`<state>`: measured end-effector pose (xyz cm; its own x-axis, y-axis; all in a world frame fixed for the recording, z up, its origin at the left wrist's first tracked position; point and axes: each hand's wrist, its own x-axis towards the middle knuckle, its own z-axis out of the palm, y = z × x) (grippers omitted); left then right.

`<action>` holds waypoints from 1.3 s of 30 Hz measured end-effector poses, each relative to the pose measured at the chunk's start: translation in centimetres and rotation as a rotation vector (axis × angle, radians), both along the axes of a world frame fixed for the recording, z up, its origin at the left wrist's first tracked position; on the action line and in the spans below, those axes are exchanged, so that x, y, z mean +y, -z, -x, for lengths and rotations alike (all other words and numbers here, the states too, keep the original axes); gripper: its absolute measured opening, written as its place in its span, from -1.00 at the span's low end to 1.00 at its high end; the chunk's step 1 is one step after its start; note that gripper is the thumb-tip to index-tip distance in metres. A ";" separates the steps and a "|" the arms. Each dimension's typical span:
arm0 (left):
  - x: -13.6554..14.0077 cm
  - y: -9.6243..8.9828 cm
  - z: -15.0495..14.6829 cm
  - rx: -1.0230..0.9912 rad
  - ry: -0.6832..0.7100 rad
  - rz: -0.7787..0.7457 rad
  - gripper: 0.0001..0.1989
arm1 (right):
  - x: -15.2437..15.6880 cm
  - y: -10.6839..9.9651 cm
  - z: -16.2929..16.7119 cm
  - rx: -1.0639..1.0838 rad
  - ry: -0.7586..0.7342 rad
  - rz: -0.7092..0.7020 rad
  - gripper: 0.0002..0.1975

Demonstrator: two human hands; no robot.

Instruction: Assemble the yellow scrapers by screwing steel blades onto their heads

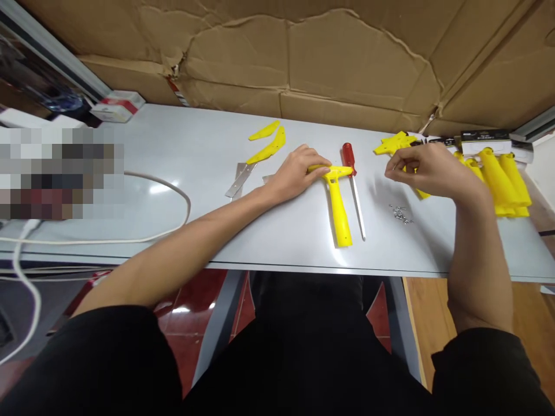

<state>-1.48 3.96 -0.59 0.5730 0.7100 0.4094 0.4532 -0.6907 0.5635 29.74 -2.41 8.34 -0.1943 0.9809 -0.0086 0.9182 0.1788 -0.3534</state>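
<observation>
My left hand (299,173) is closed on the left end of the head of a yellow T-shaped scraper handle (339,216), which lies on the table with its grip toward me. Just right of it lies a screwdriver (348,159) with a red handle and a bare metal shaft. My right hand (427,167) hovers over the table with thumb and fingertips pinched together; anything between them is too small to make out. Below it is a small pile of screws (402,214). Yellow plastic pieces (396,142) lie behind my right hand, partly hidden by it.
Yellow curved covers (269,147) and metal blades (241,179) lie left of centre. Several yellow handles with packaging (498,179) are stacked at the right. A white cable (188,202) loops across the left side. Cardboard (329,63) stands along the back edge, near a small box (119,106).
</observation>
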 end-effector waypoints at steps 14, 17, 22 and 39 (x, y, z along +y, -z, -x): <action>2.3 -3.2 8.7 0.419 -0.048 0.165 -0.74 | -1.3 1.5 3.4 0.060 0.057 -0.199 -0.68; 1.3 -4.1 7.8 0.224 -0.050 0.287 -0.71 | -1.7 1.7 4.2 0.198 0.042 -0.205 -0.66; -2.0 -6.0 5.1 -0.197 0.032 0.466 -0.56 | -3.0 2.6 7.1 0.692 -0.045 0.036 -0.38; -6.0 -5.9 2.8 -0.501 -0.059 0.440 -0.69 | -4.9 3.2 8.3 1.108 -0.089 -0.111 -0.62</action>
<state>-4.25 -2.05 5.27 0.3441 0.8961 0.2804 0.0939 -0.3300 0.9393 21.47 -7.33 5.17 -0.1099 0.9476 0.3001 0.0882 0.3100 -0.9466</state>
